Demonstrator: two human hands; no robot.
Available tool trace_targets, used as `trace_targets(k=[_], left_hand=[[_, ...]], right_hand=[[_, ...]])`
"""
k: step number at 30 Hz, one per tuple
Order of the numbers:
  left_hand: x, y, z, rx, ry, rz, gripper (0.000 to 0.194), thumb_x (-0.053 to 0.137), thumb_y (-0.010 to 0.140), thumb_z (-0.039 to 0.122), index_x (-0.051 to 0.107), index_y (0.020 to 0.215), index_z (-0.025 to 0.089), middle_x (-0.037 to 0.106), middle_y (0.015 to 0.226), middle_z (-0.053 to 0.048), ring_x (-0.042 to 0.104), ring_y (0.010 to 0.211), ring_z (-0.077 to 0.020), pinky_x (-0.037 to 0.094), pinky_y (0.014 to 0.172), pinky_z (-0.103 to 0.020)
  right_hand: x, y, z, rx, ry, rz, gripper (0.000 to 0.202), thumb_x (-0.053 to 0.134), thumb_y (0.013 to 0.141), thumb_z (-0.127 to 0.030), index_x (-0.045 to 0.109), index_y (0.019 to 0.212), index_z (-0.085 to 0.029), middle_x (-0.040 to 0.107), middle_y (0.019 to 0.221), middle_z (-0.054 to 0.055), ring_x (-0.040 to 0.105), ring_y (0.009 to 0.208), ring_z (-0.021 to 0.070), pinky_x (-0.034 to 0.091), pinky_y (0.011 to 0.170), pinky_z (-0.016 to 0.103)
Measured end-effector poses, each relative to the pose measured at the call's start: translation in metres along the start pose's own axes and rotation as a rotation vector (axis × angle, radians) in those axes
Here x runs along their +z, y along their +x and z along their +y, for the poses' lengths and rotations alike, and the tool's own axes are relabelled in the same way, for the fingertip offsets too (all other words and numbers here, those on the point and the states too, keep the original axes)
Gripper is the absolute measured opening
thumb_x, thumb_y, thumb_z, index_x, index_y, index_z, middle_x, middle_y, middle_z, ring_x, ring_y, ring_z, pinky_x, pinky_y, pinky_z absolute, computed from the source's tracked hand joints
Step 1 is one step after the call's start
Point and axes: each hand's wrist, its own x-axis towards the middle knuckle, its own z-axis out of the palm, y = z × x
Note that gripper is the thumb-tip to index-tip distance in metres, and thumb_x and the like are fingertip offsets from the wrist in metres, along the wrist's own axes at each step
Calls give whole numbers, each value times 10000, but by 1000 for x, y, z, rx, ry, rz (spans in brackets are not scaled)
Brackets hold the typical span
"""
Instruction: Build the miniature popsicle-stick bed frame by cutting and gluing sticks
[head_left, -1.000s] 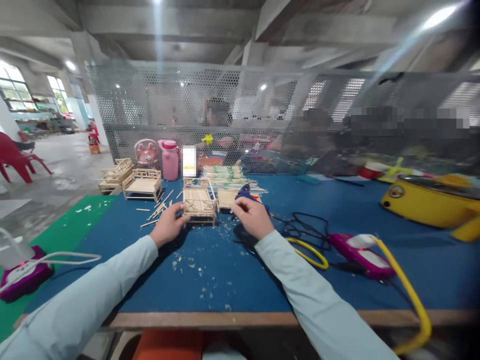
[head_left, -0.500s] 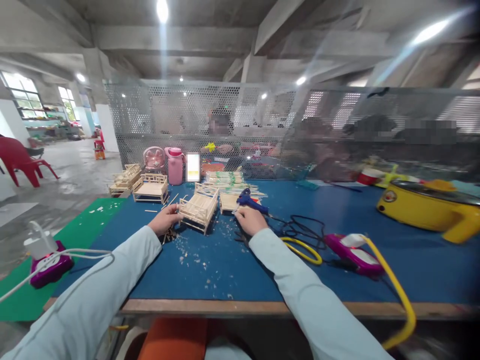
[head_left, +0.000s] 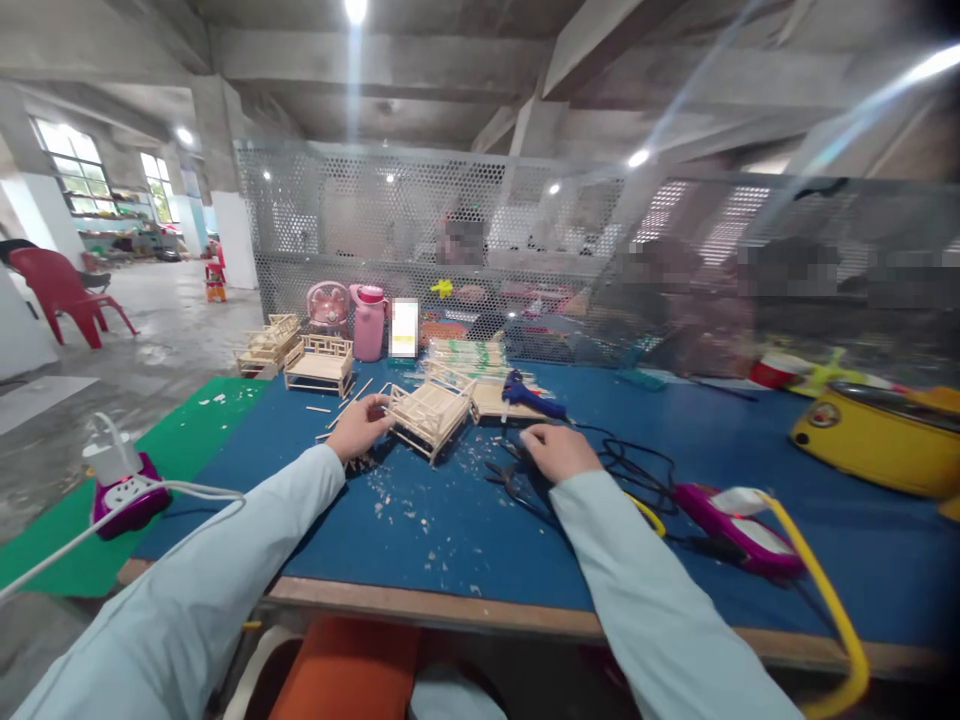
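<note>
My left hand (head_left: 361, 428) grips the left corner of a small wooden stick-built bed frame (head_left: 431, 412), which stands tilted to the view on the blue mat. To the right, my right hand (head_left: 556, 452) is over the mat beside black-handled pliers (head_left: 510, 480); its fingers are bent and what they may hold is hidden. Just beyond it lies a blue glue gun (head_left: 532, 396), its nozzle by a flat wooden piece (head_left: 499, 402). Wood scraps are scattered in front of the frame.
More small wooden furniture (head_left: 319, 365) stands at the back left, near a pink flask (head_left: 368, 325). Bundled sticks (head_left: 465, 354) lie at the back. A purple power strip (head_left: 739, 530), cables and a yellow pot (head_left: 874, 440) are at the right.
My right hand has moved away from the glue gun, toward me and the right. My left hand still holds the frame. The whole view has shifted slightly.
</note>
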Motion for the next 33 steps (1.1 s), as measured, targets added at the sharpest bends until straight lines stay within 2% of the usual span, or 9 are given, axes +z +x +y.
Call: trace_targets(k=[2,5,10,14,17,20,25,30,33], left_hand=[[-2,-3,-1,0,102,89,330,601,689,189,535,1005,122,606,1075,-118,590,917,-190,459,859,-355],[-5,-14,3,-1,251,177,291,578,684,146,512,967,122,575,1004,-114,554,899,-206,433,867,-390],[9,-50,20,59,500,131,204,580,662,169,479,840,168,539,840,-43,542,824,-197,437,791,-349],[34,-69,34,58,718,66,426,606,712,467,471,970,157,593,941,-103,590,887,-248,440,750,-340],[47,-64,39,-41,815,37,496,594,708,545,486,993,153,628,995,-141,603,957,-306,434,751,-362],[51,-54,41,-91,885,37,515,561,728,570,516,1005,138,657,989,-168,609,975,-335,432,756,-380],[46,-50,43,-52,1043,40,508,473,768,615,621,897,147,696,872,-164,643,904,-319,426,765,-383],[37,-47,39,-20,1153,24,447,409,827,496,681,852,142,705,878,-163,659,864,-292,441,709,-338],[33,-43,37,-27,1163,25,434,381,836,428,688,870,122,705,884,-175,664,845,-295,446,662,-326]], right_hand=[[-1,-24,11,-32,5,-29,252,466,829,-298,705,849,-221,715,986,68,646,943,235,467,788,302],[3,-57,36,-75,24,-59,316,573,729,-334,681,995,-202,691,1077,98,636,996,260,471,861,341],[17,-82,63,-234,130,60,381,498,784,-334,625,1100,-164,628,1193,127,557,1136,248,397,996,384],[24,-82,56,-139,30,160,303,512,787,-319,641,1022,-178,647,1129,120,564,1082,270,402,963,401],[25,-77,46,43,-84,125,305,456,838,-329,628,1043,-182,628,1150,123,540,1074,298,412,896,428],[26,-70,41,146,-126,100,306,430,865,-341,620,1051,-189,619,1150,132,528,1059,301,419,827,423],[23,-61,37,195,-106,106,311,433,874,-347,618,1055,-176,602,1160,153,522,1041,323,418,792,428],[19,-62,33,230,-30,96,301,433,876,-330,604,1078,-189,584,1184,155,486,1099,337,403,837,457],[12,-59,31,266,58,73,272,465,859,-277,611,1056,-159,566,1201,195,443,1147,388,355,876,545]])
